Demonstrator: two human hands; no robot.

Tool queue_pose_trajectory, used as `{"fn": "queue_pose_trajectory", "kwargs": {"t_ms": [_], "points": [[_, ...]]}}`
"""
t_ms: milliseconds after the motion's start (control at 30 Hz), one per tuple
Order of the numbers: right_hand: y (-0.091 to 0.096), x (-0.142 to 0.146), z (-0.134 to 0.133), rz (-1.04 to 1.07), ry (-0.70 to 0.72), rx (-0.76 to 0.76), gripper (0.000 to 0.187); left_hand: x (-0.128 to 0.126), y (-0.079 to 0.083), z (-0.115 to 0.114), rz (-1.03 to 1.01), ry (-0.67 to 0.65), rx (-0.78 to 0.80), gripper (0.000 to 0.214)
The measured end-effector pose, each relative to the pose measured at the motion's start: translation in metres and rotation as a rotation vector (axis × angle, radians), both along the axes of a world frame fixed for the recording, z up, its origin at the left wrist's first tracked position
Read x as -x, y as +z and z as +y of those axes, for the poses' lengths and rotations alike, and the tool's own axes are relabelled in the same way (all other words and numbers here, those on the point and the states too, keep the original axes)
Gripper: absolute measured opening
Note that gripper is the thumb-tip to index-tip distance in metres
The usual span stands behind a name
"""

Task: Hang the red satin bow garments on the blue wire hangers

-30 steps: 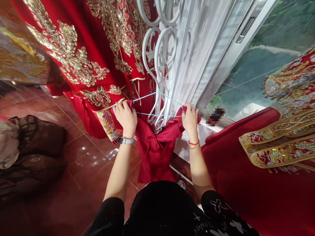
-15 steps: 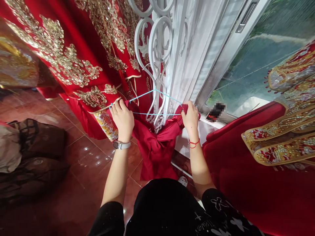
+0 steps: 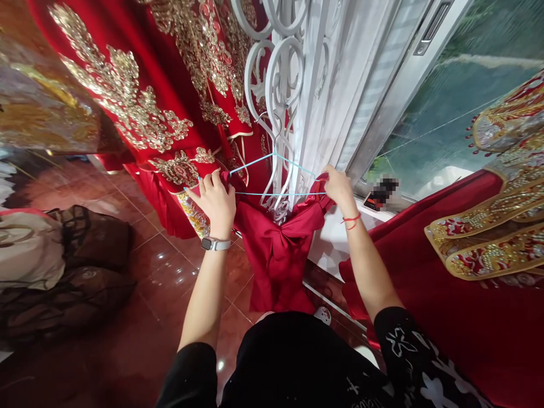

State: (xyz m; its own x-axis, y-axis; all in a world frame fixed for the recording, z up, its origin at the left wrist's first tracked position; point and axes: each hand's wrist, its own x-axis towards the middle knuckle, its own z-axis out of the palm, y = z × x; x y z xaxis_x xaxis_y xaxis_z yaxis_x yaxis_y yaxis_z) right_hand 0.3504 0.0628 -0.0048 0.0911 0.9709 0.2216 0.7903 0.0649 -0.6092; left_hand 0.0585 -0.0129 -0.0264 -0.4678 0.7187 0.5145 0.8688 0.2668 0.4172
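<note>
A plain dark-red dress [image 3: 278, 260] with a gathered, knotted front hangs before me on a light-blue clothes hanger [image 3: 255, 161] with a metal hook. My left hand [image 3: 216, 205], wearing a watch, is closed on the dress at the hanger's left end, its outer fingers spread away. At the opposite end, my right hand [image 3: 338, 186] grips the other shoulder of the dress; a red string bracelet circles that wrist. Between both hands runs the hanger's lower bar. The hook overlaps a white scrolled metal rack [image 3: 288, 73]; whether it is hooked on there I cannot tell.
Red garments with gold sequins [image 3: 131, 107] hang at the left. On the right are a red embroidered garment [image 3: 476, 232] and a sliding glass door [image 3: 429, 119]. Dark bags [image 3: 96, 238] lie on the red tiled floor [image 3: 159, 289]. A small blurred-out item [image 3: 380, 195] sits by the door.
My right hand has shifted outward to the right along the dress's shoulder, and the fabric is spread wider. The left hand keeps its place at the other end. The view has swung slightly left.
</note>
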Motion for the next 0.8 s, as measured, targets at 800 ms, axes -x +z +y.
{"fn": "queue_pose_trajectory", "kwargs": {"t_ms": [800], "points": [[-0.155,-0.052,-0.04,0.247,-0.09,0.061,0.024,0.033,-0.094,-0.029,-0.65,-0.147,-0.266,0.02]]}}
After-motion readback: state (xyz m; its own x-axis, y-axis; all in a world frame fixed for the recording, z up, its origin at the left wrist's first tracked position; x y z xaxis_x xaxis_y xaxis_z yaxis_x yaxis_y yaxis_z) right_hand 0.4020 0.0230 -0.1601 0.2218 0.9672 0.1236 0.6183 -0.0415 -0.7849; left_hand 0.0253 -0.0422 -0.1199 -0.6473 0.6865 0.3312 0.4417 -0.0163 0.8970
